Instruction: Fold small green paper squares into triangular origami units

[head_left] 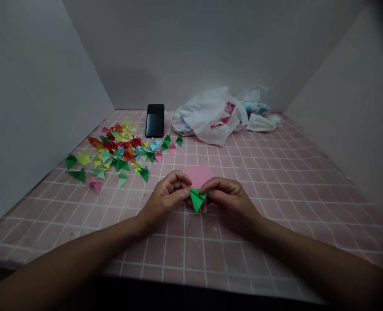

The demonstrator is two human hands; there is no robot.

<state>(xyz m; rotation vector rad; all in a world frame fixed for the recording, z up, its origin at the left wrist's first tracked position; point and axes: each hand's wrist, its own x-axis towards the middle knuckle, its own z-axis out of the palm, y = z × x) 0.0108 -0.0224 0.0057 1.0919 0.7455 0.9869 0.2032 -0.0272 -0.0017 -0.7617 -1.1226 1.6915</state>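
Observation:
A piece of folded green paper (pixel 197 202), pointed at the bottom, is held between both hands above the table's front half. My left hand (pixel 169 192) pinches its left corner between thumb and fingers. From the other side, my right hand (pixel 227 198) grips the right corner, with its index finger lying on the upper edge. A diagonal fold line crosses the green paper. Just behind the hands lies pink paper (pixel 200 174), its near part hidden by the fingers and the green piece.
Many small folded paper pieces (pixel 118 149) in several colours are spread at the back left. Behind them a black phone (pixel 155 121) stands propped up. White plastic bags (pixel 210 114) lie along the back wall. A pink checked cloth (pixel 291 194) covers the table, with walls on three sides.

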